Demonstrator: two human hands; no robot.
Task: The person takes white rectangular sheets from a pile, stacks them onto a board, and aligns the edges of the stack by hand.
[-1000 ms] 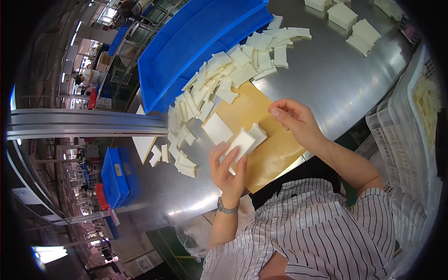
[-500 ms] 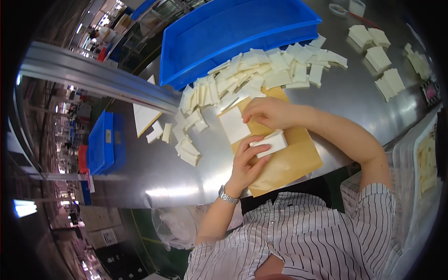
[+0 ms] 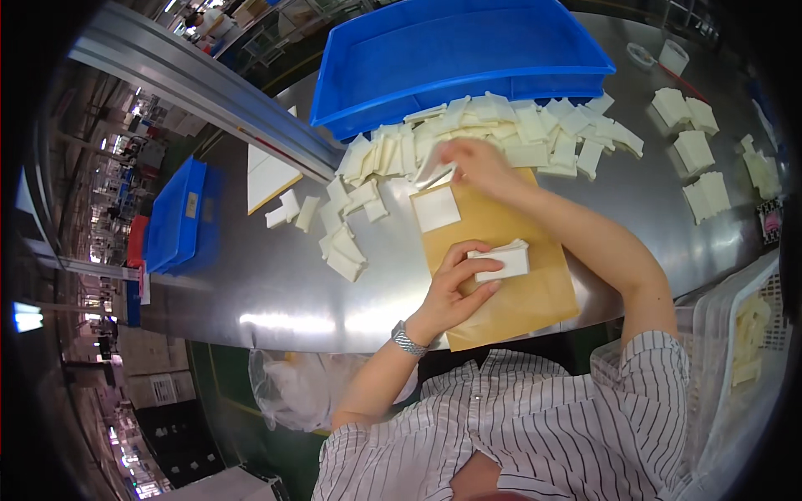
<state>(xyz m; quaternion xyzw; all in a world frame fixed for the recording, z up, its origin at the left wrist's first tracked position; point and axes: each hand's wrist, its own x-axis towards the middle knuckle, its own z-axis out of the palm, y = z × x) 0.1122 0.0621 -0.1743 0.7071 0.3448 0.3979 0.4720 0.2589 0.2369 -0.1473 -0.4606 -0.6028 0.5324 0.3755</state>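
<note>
- The left hand (image 3: 455,290) is over a brown sheet (image 3: 518,313), its fingers and thumb pinching a small white stack (image 3: 505,263).
- Farther on, a white square (image 3: 436,209) lies toward the sheet's upper left.
- The right hand (image 3: 480,167) is at the near edge of the off-white pile (image 3: 501,125); its fingers overlap a pale piece (image 3: 430,174), blur hiding whether they grip it.
- Behind, a blue tray (image 3: 468,71) sits on the metal counter (image 3: 284,280).
</note>
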